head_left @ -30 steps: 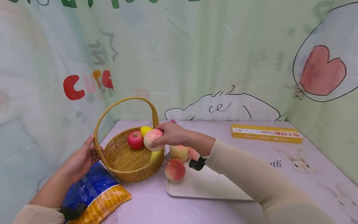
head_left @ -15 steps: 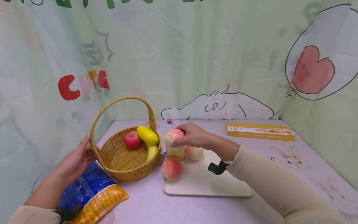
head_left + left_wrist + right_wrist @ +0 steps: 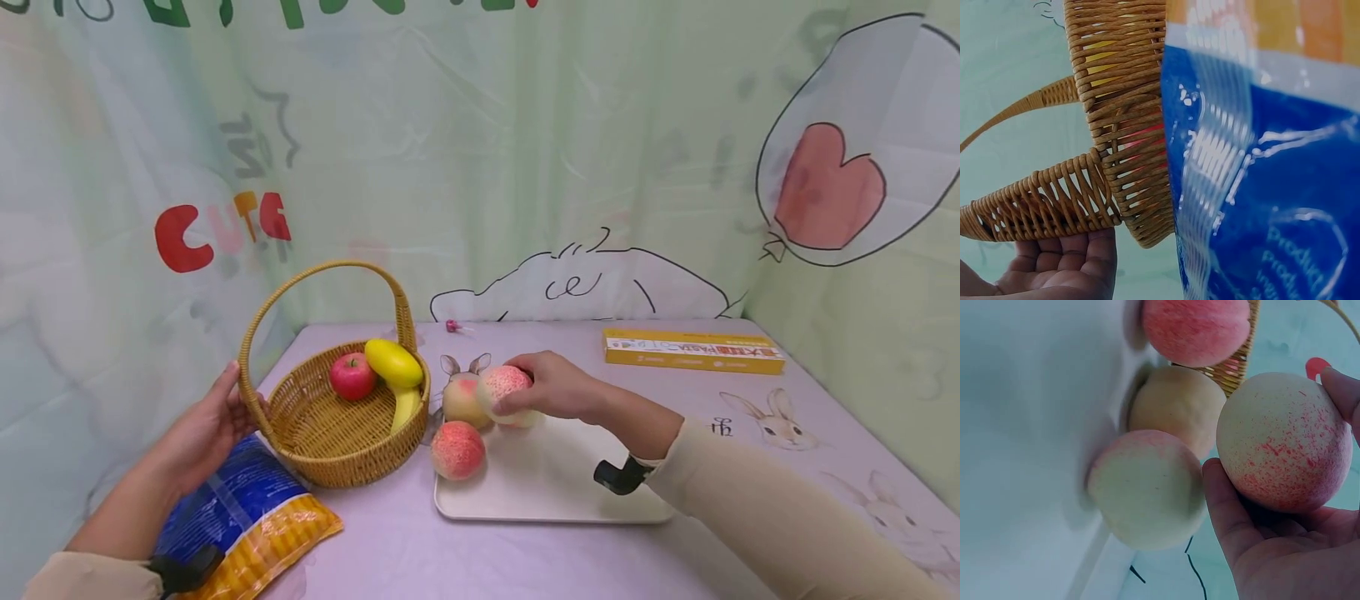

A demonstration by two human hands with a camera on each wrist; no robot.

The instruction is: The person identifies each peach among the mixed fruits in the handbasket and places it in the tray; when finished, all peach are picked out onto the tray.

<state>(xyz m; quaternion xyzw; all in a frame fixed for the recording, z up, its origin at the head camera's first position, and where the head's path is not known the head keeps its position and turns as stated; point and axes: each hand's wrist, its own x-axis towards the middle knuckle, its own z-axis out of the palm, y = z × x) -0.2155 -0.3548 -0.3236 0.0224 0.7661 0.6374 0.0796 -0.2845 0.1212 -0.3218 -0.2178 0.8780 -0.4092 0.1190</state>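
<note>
My right hand (image 3: 558, 387) holds a pale peach with red speckles (image 3: 1285, 444) between thumb and fingers, over the back left of the cream tray (image 3: 555, 492). A red peach (image 3: 458, 450) and a yellowish peach (image 3: 463, 402) sit at the tray's left end. Another pale peach (image 3: 1147, 487) beside them is mostly hidden behind the held one in the head view. My left hand (image 3: 213, 425) grips the wicker basket (image 3: 337, 467) at the lower left of its handle (image 3: 1041, 206). Inside the basket lie a red apple (image 3: 351, 377), a yellow mango-shaped fruit (image 3: 393, 362) and a banana (image 3: 406, 408).
A blue and orange plastic bag (image 3: 247, 508) lies in front of the basket, under my left forearm. A long yellow pasta box (image 3: 693, 352) rests at the back right. Near the table's back edge is a small pink object (image 3: 452, 326). Printed curtains surround the table.
My right hand has carried the pale peach from the basket's right rim rightward to over the tray. My left hand has stayed at the basket handle.
</note>
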